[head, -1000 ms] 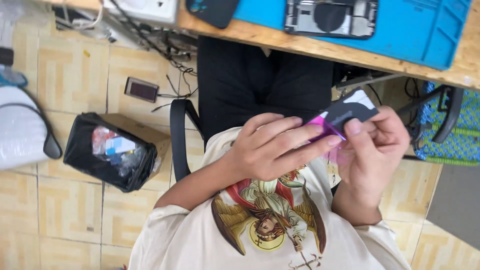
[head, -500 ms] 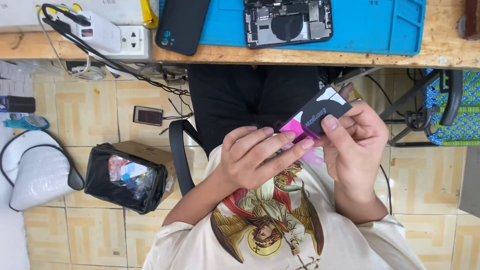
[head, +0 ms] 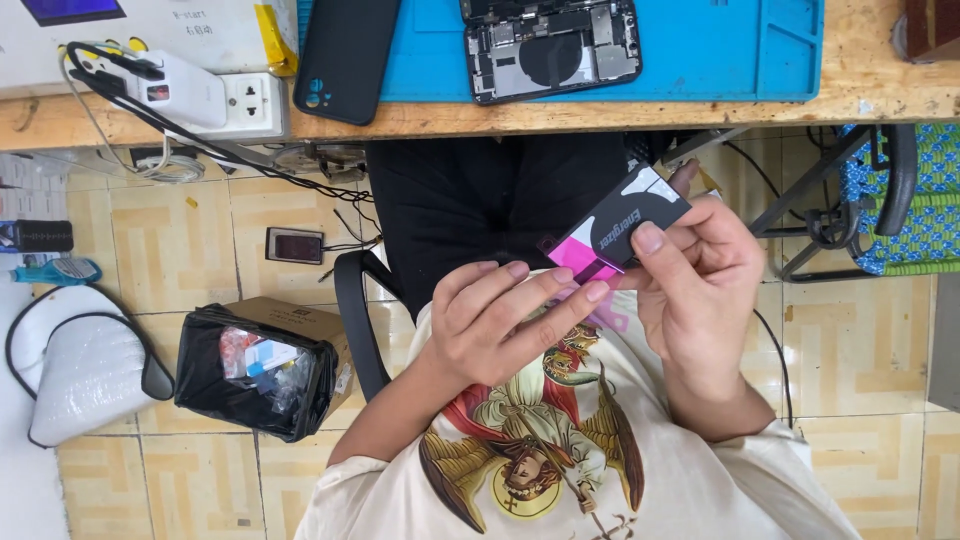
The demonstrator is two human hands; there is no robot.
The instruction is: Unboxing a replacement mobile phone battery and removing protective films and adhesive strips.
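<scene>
My right hand [head: 700,275] grips a flat black phone battery [head: 622,222] with a white corner, thumb pressed on its face. A pink adhesive film [head: 583,259] hangs off the battery's lower end. My left hand [head: 498,320] pinches that pink film with its fingertips, just below the battery. Both hands are held over my lap, in front of a printed cream shirt. On the wooden bench above lies an opened phone [head: 550,46] with its insides showing, resting on a blue work mat [head: 720,60].
A black phone case [head: 345,60] lies at the mat's left edge, beside a white power strip [head: 245,105] with cables. On the tiled floor sit a black-lined bin [head: 255,370], a small dark phone [head: 295,245] and a white stool [head: 85,365]. A chair frame [head: 850,200] stands at right.
The view has tilted up, showing more of the bench. Both hands stay on the battery and pink film, which has peeled slightly further from the battery.
</scene>
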